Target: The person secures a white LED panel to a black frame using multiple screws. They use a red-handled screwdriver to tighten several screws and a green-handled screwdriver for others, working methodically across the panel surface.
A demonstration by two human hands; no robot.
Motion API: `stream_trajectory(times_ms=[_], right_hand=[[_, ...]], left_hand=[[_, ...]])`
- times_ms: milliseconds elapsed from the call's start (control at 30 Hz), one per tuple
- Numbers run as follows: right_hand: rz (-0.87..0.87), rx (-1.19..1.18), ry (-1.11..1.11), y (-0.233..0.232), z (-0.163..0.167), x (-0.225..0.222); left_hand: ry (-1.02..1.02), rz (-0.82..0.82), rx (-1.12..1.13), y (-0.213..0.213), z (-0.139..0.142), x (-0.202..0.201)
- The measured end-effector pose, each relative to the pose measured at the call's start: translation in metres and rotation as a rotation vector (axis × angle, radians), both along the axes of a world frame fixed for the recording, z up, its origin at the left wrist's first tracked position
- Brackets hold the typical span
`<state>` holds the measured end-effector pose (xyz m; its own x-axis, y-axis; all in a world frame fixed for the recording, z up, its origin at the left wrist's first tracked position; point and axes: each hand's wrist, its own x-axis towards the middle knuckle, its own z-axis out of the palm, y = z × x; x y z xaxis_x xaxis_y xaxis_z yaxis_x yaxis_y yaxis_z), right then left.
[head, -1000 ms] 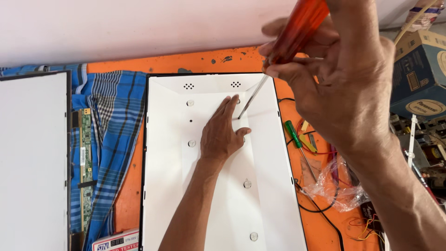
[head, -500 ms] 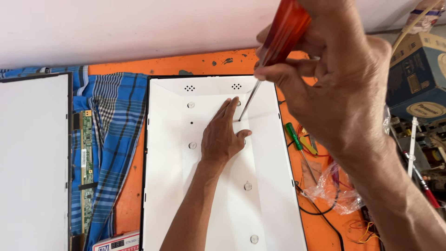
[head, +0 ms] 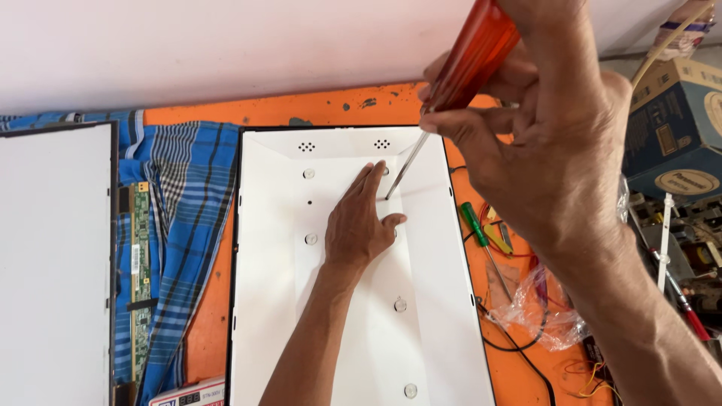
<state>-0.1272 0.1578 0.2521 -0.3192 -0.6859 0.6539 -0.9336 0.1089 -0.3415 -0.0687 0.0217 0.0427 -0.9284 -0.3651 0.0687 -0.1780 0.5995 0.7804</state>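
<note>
Screwdriver (head: 451,83) at the far end of the white tray (head: 263,225) — tip down beside the left hand (head: 361,225).

Right hand (head: 549,150) had its fingers curled tight round the orange handle, close to the camera; the steel shaft ran down to a point on the tray floor just beside the left index finger. Left hand lay flat, fingers spread, holding nothing and pressing on the tray between its round lenses (head: 400,304). Against the earlier frames the handle had swung slightly — tilted nearer upright — while the tip and the left hand stayed put, which suggested turning in place rather than moving on. A green screwdriver (head: 475,224) lay on the orange bench (head: 331,105), right of the tray.
</note>
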Motion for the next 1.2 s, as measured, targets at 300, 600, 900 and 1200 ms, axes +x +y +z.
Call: stream_trajectory(times_ms=[300, 600, 900, 1200], right_hand=[[-0.056, 0.025, 0.057, -0.006, 0.004, 0.005], [-0.031, 0.013, -0.016, -0.006, 0.001, 0.004], [-0.052, -0.001, 0.023, -0.017, 0.008, 0.014], [-0.328, -0.185, -0.01, 0.061, -0.02, 0.031]], left_hand=[[0.026, -0.002, -0.011, 0.0, 0.0, 0.0], [0.02, 0.002, -0.012, 0.001, -0.002, 0.0], [0.026, 0.004, -0.004, 0.001, 0.005, 0.002], [0.045, 0.005, 0.215, -0.009, 0.0, 0.0]])
